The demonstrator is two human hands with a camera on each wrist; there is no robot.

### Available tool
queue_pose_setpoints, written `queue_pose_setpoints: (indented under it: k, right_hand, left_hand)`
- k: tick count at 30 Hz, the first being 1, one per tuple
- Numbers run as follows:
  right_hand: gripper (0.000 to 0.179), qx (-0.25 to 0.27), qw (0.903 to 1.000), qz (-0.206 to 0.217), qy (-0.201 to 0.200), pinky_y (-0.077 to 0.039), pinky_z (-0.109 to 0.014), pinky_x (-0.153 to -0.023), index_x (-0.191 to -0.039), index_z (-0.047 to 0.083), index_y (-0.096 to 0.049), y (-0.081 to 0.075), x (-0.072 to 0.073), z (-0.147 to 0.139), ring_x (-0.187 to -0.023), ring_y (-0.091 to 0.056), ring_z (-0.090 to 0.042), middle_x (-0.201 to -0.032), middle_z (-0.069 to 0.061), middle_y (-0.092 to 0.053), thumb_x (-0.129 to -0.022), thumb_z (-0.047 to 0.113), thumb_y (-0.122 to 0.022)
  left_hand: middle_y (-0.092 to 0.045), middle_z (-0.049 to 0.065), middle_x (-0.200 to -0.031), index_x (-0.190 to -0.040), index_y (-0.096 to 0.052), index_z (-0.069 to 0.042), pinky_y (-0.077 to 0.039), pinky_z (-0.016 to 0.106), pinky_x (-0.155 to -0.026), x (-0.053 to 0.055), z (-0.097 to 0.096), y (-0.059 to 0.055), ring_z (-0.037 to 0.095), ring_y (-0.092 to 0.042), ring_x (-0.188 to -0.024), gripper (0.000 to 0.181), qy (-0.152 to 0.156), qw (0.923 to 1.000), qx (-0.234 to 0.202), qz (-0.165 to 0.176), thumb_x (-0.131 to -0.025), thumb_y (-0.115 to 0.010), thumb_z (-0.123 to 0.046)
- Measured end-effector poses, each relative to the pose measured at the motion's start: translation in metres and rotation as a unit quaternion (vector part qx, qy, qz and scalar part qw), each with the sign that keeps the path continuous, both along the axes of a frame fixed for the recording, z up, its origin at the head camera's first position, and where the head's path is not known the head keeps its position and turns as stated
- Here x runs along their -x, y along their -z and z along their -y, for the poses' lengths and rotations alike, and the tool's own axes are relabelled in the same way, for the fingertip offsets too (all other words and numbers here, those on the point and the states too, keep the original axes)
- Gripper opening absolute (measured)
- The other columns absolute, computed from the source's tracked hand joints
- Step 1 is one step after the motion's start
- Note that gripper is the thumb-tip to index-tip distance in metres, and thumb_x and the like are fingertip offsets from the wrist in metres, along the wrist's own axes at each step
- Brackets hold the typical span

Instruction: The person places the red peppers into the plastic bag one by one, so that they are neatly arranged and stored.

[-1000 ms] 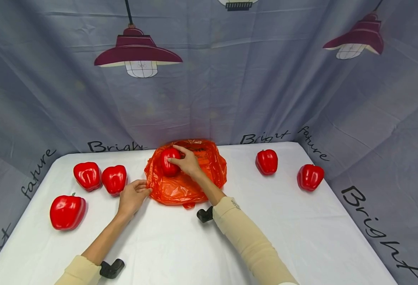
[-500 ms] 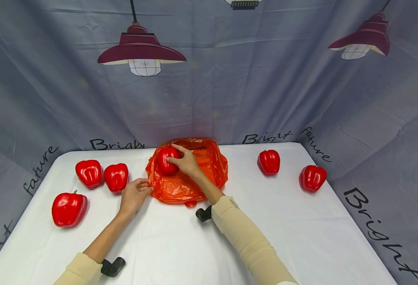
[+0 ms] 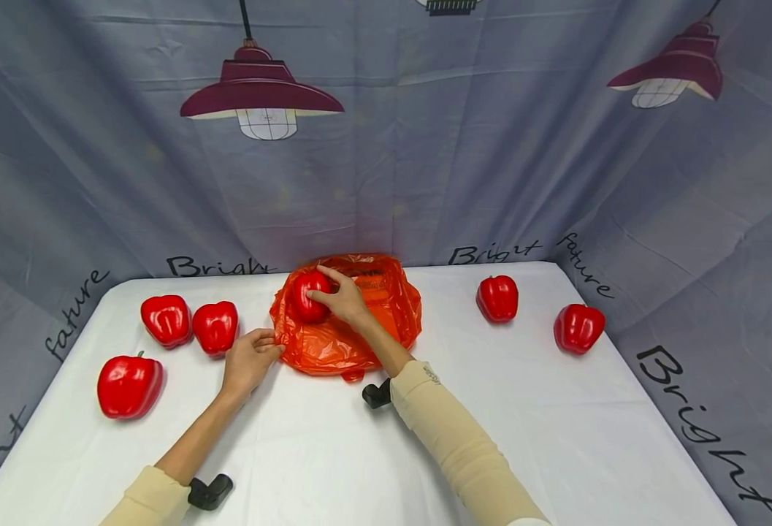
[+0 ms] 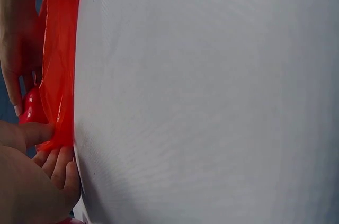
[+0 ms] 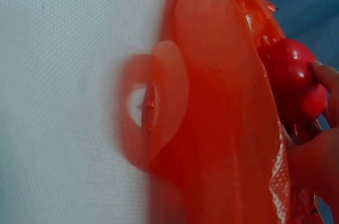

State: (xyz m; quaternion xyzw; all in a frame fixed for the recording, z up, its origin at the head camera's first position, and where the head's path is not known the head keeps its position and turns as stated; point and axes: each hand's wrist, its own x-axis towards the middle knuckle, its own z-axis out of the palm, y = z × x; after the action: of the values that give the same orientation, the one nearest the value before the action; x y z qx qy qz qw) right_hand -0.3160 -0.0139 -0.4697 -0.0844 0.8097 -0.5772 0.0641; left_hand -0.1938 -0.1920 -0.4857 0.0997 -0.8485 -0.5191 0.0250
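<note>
An orange-red plastic bag lies spread at the back middle of the white table, its mouth facing up. Inside its left part is a glossy red bell pepper, gripped between the thumb and fingers of my right hand. The right wrist view shows that pepper just past the bag's near side. My left hand pinches the bag's left edge. In the left wrist view, the thumb lies on one side of the plastic and the fingers on the other.
To the left, more red bell peppers rest on the table: one at the back, one beside it near my left hand, one nearer the front. Two others sit at the right. A grey curtain hangs behind.
The head view has shifted slightly. Both hands, the bag and the gripped bell pepper keep almost the same places relative to each other.
</note>
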Motion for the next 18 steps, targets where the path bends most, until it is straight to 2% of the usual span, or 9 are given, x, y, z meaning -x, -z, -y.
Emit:
queue_pose_setpoints:
  k: [10,18]
  right_hand:
    - [0.060,0.013,0.9999,0.005,-0.004,-0.048,-0.042,-0.101,-0.143,0.020,-0.057,-0.0020,-0.0011,0.0006,-0.126,-0.052,-0.027,-0.143,-0.007,-0.053,-0.087,0.018,-0.079]
    - [0.059,0.003,0.9999,-0.010,-0.005,-0.050,-0.037,-0.098,-0.142,0.019,-0.058,-0.0056,-0.0005,-0.0005,-0.117,-0.055,-0.024,-0.134,-0.008,-0.058,-0.088,0.019,-0.079]
  left_hand:
    - [-0.068,0.024,-0.111,-0.122,-0.063,0.008,-0.054,0.016,-0.073,-0.0006,-0.0006,-0.0003,0.034,-0.067,-0.101,0.032,0.000,1.0000,-0.004,0.000,-0.092,-0.069,-0.004]
    - [-0.069,0.024,-0.109,-0.121,-0.064,0.008,-0.053,0.014,-0.073,-0.0003,-0.0002,-0.0006,0.033,-0.067,-0.100,0.033,-0.001,1.0000,-0.002,-0.004,-0.092,-0.069,-0.004]
